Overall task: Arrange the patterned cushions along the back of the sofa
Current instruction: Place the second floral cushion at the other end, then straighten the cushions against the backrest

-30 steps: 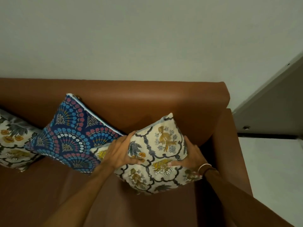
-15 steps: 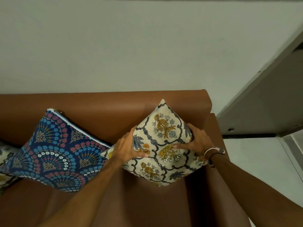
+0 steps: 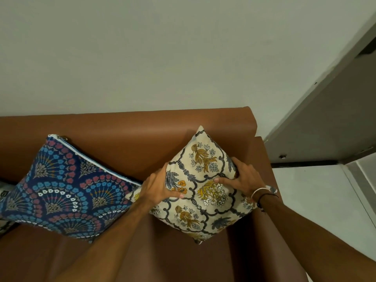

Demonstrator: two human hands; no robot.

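Two hands, left hand point(image 3: 157, 187) and right hand point(image 3: 243, 180), clasp cream floral cushion point(image 3: 200, 186) | diamond-set, soft | brown leatherette sofa point(image 3: 126, 135)

Head cam, above, facing fwd/down, close over sofa point(image 3: 126, 139) corner

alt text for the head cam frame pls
Both hands, left hand and right hand, grip a cream floral cushion stood on its corner in the brown sofa end corner. A blue fan-patterned cushion leans against the backrest beside it.

Bare forearms; right wrist point(image 3: 262, 195) wears pale bangle, dark thread band.
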